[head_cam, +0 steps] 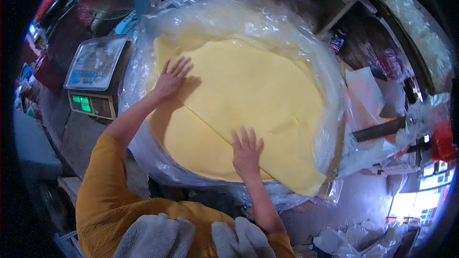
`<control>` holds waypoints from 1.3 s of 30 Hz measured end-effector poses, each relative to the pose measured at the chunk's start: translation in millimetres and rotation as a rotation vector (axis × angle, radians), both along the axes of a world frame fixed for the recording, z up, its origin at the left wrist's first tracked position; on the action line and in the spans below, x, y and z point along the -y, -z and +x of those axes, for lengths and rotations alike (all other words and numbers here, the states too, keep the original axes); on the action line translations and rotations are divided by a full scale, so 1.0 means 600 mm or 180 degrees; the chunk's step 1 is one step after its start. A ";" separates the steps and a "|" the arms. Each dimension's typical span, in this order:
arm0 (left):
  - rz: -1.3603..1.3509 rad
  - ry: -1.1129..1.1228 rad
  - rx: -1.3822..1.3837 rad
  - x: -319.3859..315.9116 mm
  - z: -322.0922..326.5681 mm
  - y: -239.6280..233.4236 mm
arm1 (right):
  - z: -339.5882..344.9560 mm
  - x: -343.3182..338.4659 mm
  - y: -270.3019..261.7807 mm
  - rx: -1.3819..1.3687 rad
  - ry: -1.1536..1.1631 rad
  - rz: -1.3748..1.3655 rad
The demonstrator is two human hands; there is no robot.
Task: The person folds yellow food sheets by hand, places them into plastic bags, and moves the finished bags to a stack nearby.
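Observation:
A large yellow sheet of soft material (pixel 229 79) lies before me, with a straight edge running diagonally from upper left to lower right. Beneath that edge shows more yellow material (pixel 193 143). Clear plastic film (pixel 322 89) surrounds the yellow in a wide crumpled ring. My left hand (pixel 170 80) is at the sheet's upper left, palm down, fingers spread and casting a shadow. My right hand (pixel 246 154) lies over the diagonal edge at the lower middle, fingers apart. Neither hand grasps anything. A corner of the sheet hangs over the film at lower right.
A weighing scale with a metal tray (pixel 96 62) and a lit green display stands at the left. Behind it is a fan (pixel 111 16). Plastic bags (pixel 365 89) and a dark bar (pixel 379 130) are at the right. More plastic bags (pixel 358 238) lie at lower right.

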State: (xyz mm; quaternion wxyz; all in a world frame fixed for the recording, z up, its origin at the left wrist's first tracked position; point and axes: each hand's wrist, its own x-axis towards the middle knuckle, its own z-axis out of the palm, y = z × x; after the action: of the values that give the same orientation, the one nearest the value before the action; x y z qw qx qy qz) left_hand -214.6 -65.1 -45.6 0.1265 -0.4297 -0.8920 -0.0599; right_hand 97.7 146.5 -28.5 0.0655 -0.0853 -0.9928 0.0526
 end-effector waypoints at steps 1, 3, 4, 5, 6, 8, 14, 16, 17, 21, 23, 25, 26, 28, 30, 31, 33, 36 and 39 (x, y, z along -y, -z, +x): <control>0.0336 -0.0236 -0.0490 0.012 -0.028 0.005 | -0.002 -0.003 0.020 0.0165 0.0088 0.0028; 0.1160 -0.1010 -0.0560 0.048 -0.087 0.024 | 0.005 -0.015 0.045 -0.0007 0.0176 -0.0246; 0.2047 -0.0884 -0.0446 0.069 -0.127 0.033 | 0.007 -0.016 0.043 0.0106 0.0195 -0.0142; 0.2919 -0.0906 0.0255 0.104 -0.172 0.055 | 0.006 -0.014 0.041 0.0228 0.0205 -0.0053; 0.3121 -0.0560 0.0776 0.162 -0.228 0.087 | 0.003 -0.007 0.036 0.0207 0.0140 -0.0026; 0.3329 -0.0166 0.1334 0.184 -0.283 0.115 | 0.004 -0.010 0.033 0.0230 0.0181 -0.0116; 0.3053 -0.0019 0.3376 0.104 -0.246 0.020 | 0.001 -0.017 0.033 0.0213 0.0283 -0.0209; 0.2996 -0.0091 0.3537 0.103 -0.249 -0.019 | -0.002 -0.014 0.033 0.0226 0.0257 -0.0235; 0.2915 -0.0138 0.3717 0.101 -0.251 -0.034 | -0.003 -0.013 0.035 0.0221 0.0237 -0.0273; 0.2055 0.0191 0.2955 0.090 -0.236 -0.114 | -0.004 -0.011 0.030 0.0221 0.0257 -0.0288; 0.2547 0.0284 0.2978 0.089 -0.222 -0.150 | -0.005 -0.011 0.032 0.0214 0.0263 -0.0309; 0.2619 0.0047 0.3346 0.094 -0.215 -0.191 | -0.003 -0.012 0.032 0.0204 0.0271 -0.0319; 0.2556 0.0111 0.3495 0.103 -0.232 -0.188 | -0.002 -0.012 0.034 0.0233 0.0268 -0.0234; 0.2698 0.0337 0.3299 0.116 -0.248 -0.171 | -0.001 -0.012 0.038 0.0258 0.0247 -0.0155; 0.2387 0.0187 0.2960 0.133 -0.259 -0.136 | 0.000 -0.012 0.043 0.0211 0.0233 -0.0100; 0.1559 -0.0130 0.1936 0.143 -0.254 -0.117 | -0.001 -0.010 0.042 0.0216 0.0218 -0.0111; 0.0873 -0.0751 0.1233 0.157 -0.238 -0.079 | -0.002 -0.007 0.039 0.0182 0.0225 -0.0056; 0.0394 -0.1419 0.0442 0.117 -0.183 -0.068 | 0.001 -0.008 0.034 0.0195 0.0244 -0.0024; 0.0360 -0.0176 -0.0554 0.062 -0.116 -0.028 | 0.001 -0.018 0.039 0.0306 0.0314 -0.0184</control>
State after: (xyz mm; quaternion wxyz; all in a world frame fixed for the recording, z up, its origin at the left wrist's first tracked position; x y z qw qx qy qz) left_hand -284.1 -102.0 -28.7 0.2292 -0.4008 -0.8843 -0.0690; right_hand 98.3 157.4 -52.1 0.0178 -0.1384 -0.9875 0.0738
